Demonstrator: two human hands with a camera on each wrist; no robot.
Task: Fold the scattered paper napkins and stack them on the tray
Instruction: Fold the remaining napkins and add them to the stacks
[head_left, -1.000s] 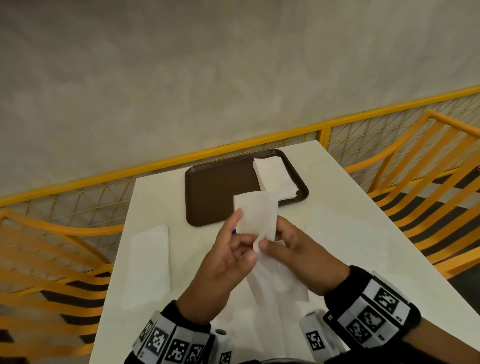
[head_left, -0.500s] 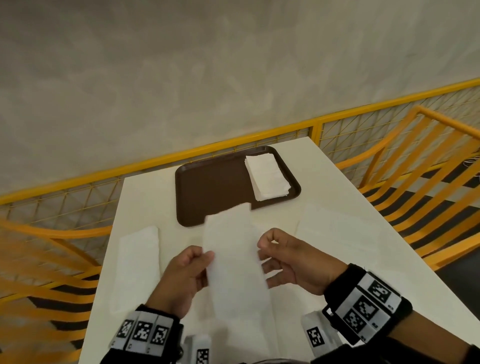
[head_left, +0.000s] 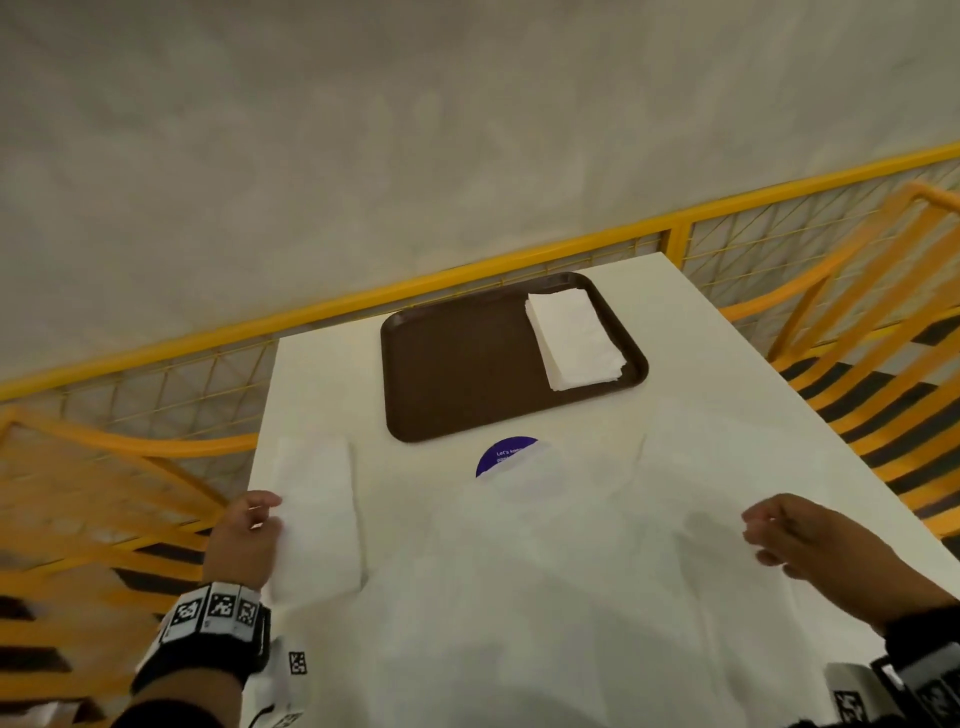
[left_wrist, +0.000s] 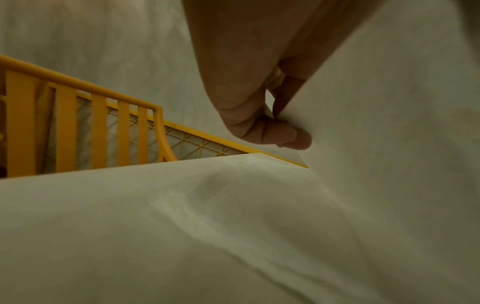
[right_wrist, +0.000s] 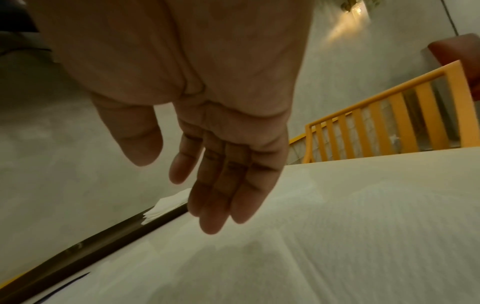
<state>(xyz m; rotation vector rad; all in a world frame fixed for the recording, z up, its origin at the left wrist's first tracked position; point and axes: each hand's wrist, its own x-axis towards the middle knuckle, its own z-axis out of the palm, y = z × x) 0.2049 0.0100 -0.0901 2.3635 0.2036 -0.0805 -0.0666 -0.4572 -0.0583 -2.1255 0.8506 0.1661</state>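
Note:
A brown tray (head_left: 457, 374) sits at the far middle of the white table, with a stack of folded napkins (head_left: 574, 338) on its right side. A thin white napkin (head_left: 545, 571) spreads wide across the table's near half, between my hands. My left hand (head_left: 260, 519) pinches this sheet's left edge between thumb (left_wrist: 285, 137) and fingers. Beside that hand a long folded napkin (head_left: 317, 519) lies on the table. Far to the right, my right hand (head_left: 769, 530) hovers with straight fingers (right_wrist: 221, 195) and holds nothing. Under it lies another flat napkin (right_wrist: 363, 216).
A blue round sticker (head_left: 501, 454) shows on the table in front of the tray, half covered by the spread sheet. Yellow slatted chairs (head_left: 872, 364) flank the table on both sides, and a yellow mesh railing (head_left: 467, 270) runs behind it. The tray's rim (right_wrist: 103, 236) lies left of my right hand.
My hands, close together on a narrow napkin strip, have moved far apart. The napkin has opened out wide and low over the table, and my right hand has let it go.

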